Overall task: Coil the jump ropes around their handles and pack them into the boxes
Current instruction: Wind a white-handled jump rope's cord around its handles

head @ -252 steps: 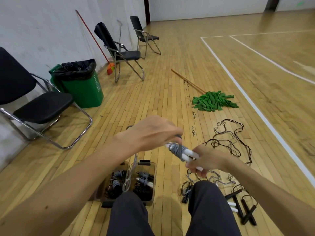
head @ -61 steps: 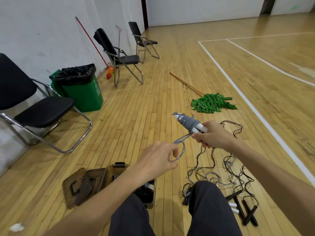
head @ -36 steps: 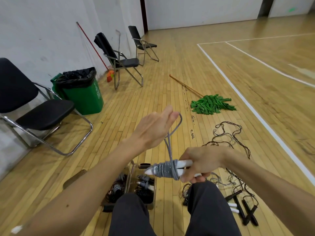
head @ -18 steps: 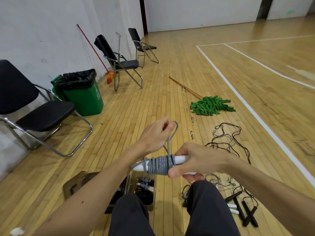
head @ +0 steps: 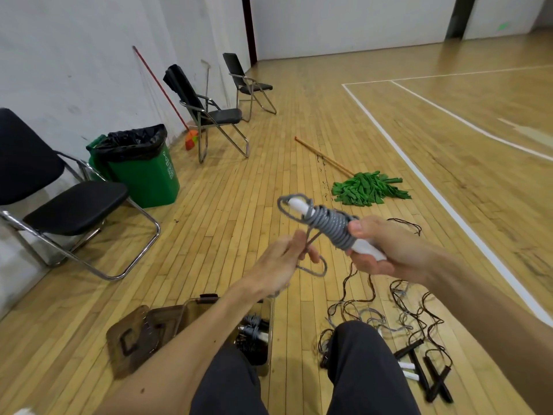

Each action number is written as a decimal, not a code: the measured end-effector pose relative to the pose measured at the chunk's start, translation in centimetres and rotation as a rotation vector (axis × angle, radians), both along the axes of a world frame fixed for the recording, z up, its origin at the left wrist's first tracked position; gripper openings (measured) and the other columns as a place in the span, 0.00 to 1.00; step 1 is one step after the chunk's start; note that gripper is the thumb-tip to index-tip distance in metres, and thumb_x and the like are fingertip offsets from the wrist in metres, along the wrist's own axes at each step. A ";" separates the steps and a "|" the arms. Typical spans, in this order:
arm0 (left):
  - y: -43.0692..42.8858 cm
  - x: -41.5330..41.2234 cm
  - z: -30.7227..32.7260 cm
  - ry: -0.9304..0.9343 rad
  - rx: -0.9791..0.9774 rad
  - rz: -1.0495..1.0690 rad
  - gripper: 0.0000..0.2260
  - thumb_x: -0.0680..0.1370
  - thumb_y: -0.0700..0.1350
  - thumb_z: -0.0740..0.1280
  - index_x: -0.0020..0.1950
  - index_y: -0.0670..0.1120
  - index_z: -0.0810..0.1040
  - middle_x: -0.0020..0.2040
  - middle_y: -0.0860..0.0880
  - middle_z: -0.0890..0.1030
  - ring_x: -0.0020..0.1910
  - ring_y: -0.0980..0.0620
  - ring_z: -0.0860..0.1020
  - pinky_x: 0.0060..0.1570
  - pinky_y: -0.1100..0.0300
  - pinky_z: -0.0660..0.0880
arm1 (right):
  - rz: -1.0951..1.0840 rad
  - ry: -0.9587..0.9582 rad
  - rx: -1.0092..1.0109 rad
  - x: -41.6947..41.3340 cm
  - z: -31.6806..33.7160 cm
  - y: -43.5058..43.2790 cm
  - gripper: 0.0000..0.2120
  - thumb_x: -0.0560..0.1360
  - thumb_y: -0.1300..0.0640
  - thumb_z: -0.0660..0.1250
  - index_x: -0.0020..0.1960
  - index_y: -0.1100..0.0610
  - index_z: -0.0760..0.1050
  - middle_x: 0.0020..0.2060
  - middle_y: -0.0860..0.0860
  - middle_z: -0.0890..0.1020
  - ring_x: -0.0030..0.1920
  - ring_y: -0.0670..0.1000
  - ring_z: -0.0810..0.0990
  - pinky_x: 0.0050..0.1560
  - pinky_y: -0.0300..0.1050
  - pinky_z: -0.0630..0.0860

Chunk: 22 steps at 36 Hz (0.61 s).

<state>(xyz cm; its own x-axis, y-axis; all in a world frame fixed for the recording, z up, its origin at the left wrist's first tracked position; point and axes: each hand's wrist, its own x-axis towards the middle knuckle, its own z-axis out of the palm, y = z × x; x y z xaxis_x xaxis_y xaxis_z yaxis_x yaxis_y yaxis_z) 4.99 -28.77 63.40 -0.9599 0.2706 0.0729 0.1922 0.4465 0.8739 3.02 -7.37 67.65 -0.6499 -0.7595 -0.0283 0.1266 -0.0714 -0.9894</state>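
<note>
My right hand grips the white handles of a grey jump rope, whose cord is coiled thickly around them, tip pointing up-left. Just below it, my left hand pinches the loose end loop of the grey cord. A clear brown box with coiled ropes inside stands on the floor by my left knee, partly hidden by my left forearm. Its lid lies to the left. Loose black and grey ropes sprawl on the floor to the right, with black and white handles near my right knee.
A green mop with a wooden stick lies ahead. A green bin and folding chairs line the left wall. A red broom leans there. My legs fill the lower middle.
The coiled handles have been raised and tipped up-left. My left hand has dropped from above the coil to below it, still holding the cord's end loop.
</note>
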 end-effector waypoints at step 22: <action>-1.6 0.5 -3.0 -0.263 -0.247 -0.113 0.08 0.81 0.52 0.68 0.49 0.47 0.76 0.37 0.54 0.74 0.35 0.58 0.72 0.38 0.62 0.72 | -0.377 -0.041 0.195 -3.2 -2.3 1.1 0.12 0.74 0.57 0.72 0.51 0.63 0.74 0.33 0.52 0.74 0.29 0.47 0.69 0.28 0.34 0.67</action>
<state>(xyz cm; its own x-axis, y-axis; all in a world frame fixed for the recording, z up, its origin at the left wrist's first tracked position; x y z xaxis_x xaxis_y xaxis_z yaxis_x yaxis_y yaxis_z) 5.50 -30.40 60.43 -0.9003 0.3544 -0.2526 0.0356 0.6385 0.7688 -0.20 -6.24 65.36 -0.8765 -0.4467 -0.1797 0.1669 0.0681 -0.9836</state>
